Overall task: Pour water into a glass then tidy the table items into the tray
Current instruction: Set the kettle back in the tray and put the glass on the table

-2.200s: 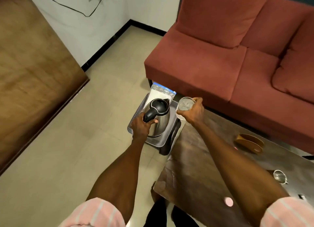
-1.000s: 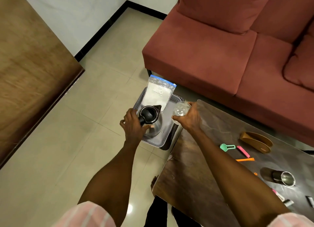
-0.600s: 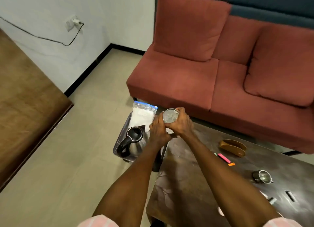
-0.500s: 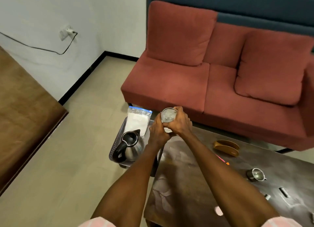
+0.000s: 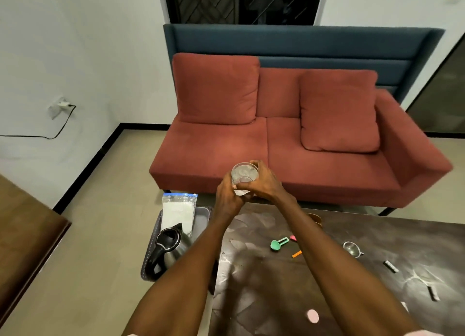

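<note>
Your grip was doubled: right hand (image 5: 264, 182) and left hand (image 5: 227, 197) both wrapped the glass (image 5: 244, 173), held up over the near edge of the dark surface (image 5: 276, 285). A second earlier your left hand had been on the kettle (image 5: 167, 247); that now sat released in the grey tray (image 5: 202, 216) (pouring looked finished). Clear, round glass, water inside; steel kettle with black handle; a soft zip bag (image 5: 179, 210) of white powder leaned in the tray. Small plastic clips (image 5: 278, 243) and a steel cup (image 5: 351, 248) awaited tidying.
</note>
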Motion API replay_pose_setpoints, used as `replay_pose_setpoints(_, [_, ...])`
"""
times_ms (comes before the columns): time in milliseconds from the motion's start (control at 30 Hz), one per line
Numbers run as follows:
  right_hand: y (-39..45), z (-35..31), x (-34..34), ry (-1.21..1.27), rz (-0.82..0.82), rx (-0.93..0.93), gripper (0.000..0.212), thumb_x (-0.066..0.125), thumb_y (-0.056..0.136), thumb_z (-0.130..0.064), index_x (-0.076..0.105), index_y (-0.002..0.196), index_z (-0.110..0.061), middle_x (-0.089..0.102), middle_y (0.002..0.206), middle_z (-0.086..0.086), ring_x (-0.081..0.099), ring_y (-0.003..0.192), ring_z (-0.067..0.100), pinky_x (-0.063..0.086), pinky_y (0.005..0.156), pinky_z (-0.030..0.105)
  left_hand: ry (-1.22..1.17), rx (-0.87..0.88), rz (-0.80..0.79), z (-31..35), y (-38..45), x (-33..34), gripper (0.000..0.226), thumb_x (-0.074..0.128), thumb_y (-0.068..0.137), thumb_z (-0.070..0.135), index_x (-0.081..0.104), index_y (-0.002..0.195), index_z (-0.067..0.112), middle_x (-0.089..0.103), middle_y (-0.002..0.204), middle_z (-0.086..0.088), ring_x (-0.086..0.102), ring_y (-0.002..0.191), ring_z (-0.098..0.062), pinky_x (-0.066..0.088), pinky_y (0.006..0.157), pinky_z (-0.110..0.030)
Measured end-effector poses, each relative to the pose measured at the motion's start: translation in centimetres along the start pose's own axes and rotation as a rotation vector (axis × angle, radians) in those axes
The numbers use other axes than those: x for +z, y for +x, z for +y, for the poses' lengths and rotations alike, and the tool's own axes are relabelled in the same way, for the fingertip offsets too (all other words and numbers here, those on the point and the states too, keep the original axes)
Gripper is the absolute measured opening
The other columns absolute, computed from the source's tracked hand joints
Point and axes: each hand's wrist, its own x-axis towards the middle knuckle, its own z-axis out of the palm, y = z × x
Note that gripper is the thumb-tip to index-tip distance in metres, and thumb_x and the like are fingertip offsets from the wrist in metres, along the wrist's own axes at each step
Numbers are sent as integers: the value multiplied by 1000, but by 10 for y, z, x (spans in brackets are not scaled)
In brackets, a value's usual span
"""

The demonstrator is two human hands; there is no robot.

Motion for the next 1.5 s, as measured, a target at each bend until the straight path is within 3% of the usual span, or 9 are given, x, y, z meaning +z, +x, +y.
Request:
replay_pose_setpoints(133, [-2,6,-26,277,-40,18,32,59,88,-10,54,119,-15,63,116,8,62,107,24,52,85,34,4,45,-43,17,3,2,81,88,55,48,53,122,17,68,113,-1,64,104,-22,53,87,-43])
replay_pose_setpoints(200, [-5,13,-37,296,-49,-1,42,54,86,2,55,126,-11,62,123,10,61,111,23,52,89,35,6,66,-69,24,3,4,80,89,55,48,53,121,18,67,112,0,64,103,-20,53,86,-44])
replay_pose_setpoints(333, [-20,26,-60,230,-73,-80,65,75,78,2,50,137,-6,59,129,2,55,119,14,47,101,28,26,85,-137,37,4,13,85,90,55,47,51,125,18,65,118,-2,61,109,-21,53,90,-45])
replay_pose_setpoints(500, [-37,48,-92,228,-41,-109,63,75,78,6,53,136,-5,60,132,6,55,118,14,47,84,5,0,114,-208,57,-3,37,87,88,50,54,52,123,24,67,114,6,64,103,-11,57,86,-38])
replay_pose_setpoints(667, [-57,77,-127,271,-36,-36,69,72,75,16,48,137,-5,53,141,11,55,124,25,53,96,33,-7,170,-275,78,-15,73,86,90,51,53,53,124,26,66,111,12,63,101,-4,57,86,-32])
replay_pose_setpoints(867, [-91,121,-175,257,14,-26,73,74,71,18,49,137,1,57,137,15,55,128,29,49,105,48,-13,206,-337,106,-40,130,81,90,54,51,54,123,29,66,107,16,62,99,1,56,84,-28])
replay_pose_setpoints(1033, [-117,169,-218,261,62,-15,74,75,67,19,50,135,3,60,133,18,59,124,30,49,104,49,-16,190,-361,127,-66,192,81,91,55,45,55,124,22,69,112,7,64,103,-9,55,86,-33])
replay_pose_setpoints(1333, [-143,256,-281,278,145,79,75,78,61,21,53,130,5,63,127,18,62,118,29,53,99,38,-12,157,-448,156,-97,296,77,91,59,39,55,123,19,70,113,3,64,103,-11,45,78,-11])
replay_pose_setpoints(1500, [-146,298,-297,264,232,118,68,77,63,19,56,127,6,65,124,20,63,115,33,52,100,44,15,125,-519,158,-100,343,78,91,58,41,52,123,21,68,115,1,63,108,-19,50,84,-30])
